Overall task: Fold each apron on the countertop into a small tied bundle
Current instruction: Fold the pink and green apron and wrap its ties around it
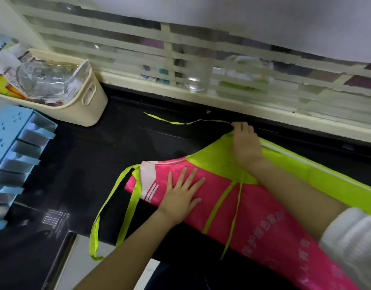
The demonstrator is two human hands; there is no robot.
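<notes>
Pink apron (pixel 257 208) overhangs countertop (pixel 101 155) edge (left hand (pixel 181 196) flat, fingers (pixel 183 174) apart; right hand (pixel 246 148) pinches strap (pixel 180 122)).

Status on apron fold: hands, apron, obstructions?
Left hand flat on pink-and-lime fabric apron. Right hand pinches its thin lime tie strap. Apron folded lengthwise, not bundled. Cream plastic basket stands apart.

My left hand (pixel 181 192) is flat, palm down, fingers (pixel 188 174) spread. My right hand (pixel 246 145) is stretched forward, arm extended, fingertips (pixel 239 126) curled, pinching the strap (pixel 176 122).
</notes>
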